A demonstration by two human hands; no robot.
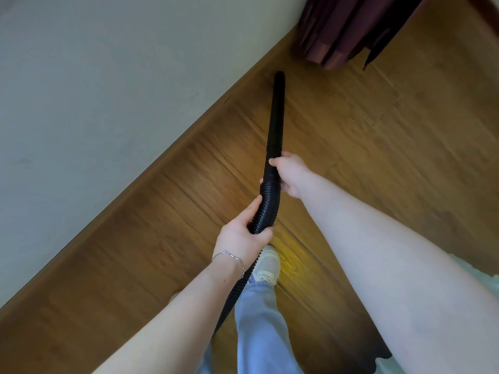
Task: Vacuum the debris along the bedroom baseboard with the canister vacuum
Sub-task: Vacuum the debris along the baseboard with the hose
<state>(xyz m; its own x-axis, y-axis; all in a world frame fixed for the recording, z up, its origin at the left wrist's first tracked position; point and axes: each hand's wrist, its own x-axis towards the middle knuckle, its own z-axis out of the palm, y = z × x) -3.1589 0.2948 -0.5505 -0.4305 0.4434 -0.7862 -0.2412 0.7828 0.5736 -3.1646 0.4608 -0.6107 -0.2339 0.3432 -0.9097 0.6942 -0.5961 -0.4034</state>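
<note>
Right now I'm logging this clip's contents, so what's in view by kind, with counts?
Hands: 2, left hand and right hand, both gripping
Vacuum parts: 2, rigid wand and ribbed hose
Shoes: 1, pale shoe
Curtains: 1, dark red curtain
Bracelets: 1, bracelet
Total: 7

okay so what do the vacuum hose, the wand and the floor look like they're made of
Ribbed hose: looks like flexible black plastic, matte; its close ridges bend in a curve. Wand: rigid black plastic, probably, smooth with a dull sheen. Floor: wood-grain planks with visible seams, semi-gloss; real wood or laminate, can't tell.
</note>
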